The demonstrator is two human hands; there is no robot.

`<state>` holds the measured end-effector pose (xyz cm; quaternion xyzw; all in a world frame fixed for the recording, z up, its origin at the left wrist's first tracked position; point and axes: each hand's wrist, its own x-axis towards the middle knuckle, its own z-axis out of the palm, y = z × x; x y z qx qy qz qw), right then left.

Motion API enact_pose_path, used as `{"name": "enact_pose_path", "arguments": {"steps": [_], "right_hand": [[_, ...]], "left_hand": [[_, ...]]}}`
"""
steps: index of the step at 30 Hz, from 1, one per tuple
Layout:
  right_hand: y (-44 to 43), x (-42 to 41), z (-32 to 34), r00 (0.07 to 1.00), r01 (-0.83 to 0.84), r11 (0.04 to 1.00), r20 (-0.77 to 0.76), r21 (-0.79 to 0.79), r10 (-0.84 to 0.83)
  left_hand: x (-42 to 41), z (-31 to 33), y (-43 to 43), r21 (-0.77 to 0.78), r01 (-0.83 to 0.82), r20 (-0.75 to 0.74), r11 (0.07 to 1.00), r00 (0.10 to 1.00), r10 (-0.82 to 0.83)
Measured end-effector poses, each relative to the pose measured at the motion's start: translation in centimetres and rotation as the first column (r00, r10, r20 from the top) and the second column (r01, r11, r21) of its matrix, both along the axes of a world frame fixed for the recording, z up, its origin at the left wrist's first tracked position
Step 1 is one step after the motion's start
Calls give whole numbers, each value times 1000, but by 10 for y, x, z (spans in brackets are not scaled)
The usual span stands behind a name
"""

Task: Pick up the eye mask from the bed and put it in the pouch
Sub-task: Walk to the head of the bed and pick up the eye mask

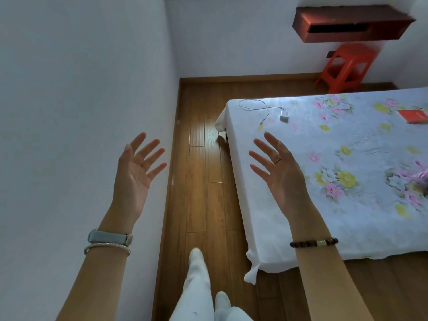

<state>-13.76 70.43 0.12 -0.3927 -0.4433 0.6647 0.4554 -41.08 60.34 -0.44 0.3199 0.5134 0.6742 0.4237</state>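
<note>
Both of my hands are raised in front of me, palms facing each other, fingers spread and empty. My left hand (135, 169) is in front of the white wall. My right hand (281, 172) hovers over the left edge of the bed (289, 239), which has a white floral sheet. A pink item (422, 176) lies at the right frame edge on the bed, partly cut off; I cannot tell whether it is the eye mask or the pouch. A red flat item (413, 115) lies near the bed's far right side.
A white charger with its cable (283, 117) lies on the bed's far left corner. An orange plastic stool (347, 68) stands by the far wall under a dark red wall shelf (347, 24). A strip of wooden floor (203, 181) runs between wall and bed.
</note>
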Motion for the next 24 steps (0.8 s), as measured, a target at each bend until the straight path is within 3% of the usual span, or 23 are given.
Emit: {"name": "enact_pose_path", "arguments": {"steps": [11,24], "right_hand": [[171,-98,-13,999,16,1000,46,11,-17],[351,-181,-11,994,91,995,-60,-31,-93]], "left_hand": [[-94,-15,186,-6,46,17,999,999,-46],[-171,-12,383,-31,132,20,991,991,-132]]}}
